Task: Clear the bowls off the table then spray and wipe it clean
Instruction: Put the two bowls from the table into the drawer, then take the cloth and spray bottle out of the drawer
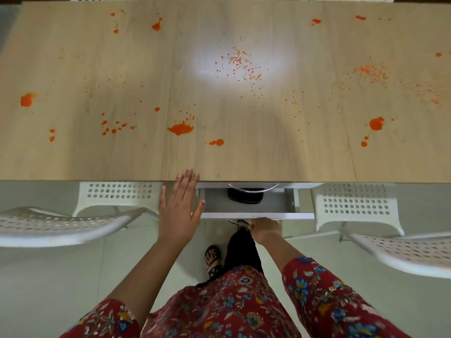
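Left grip (179,208) spread flat at near table (244,162) edge; right grip (266,230) clamped on handle (238,222). Avoid yanking drawer (219,206) fully out.

Red floral tunic (219,303) with blue and yellow flowers, matching sleeves (324,301) ending above the forearms, black trousers (240,250), dark strappy sandal (213,261) with beaded trim
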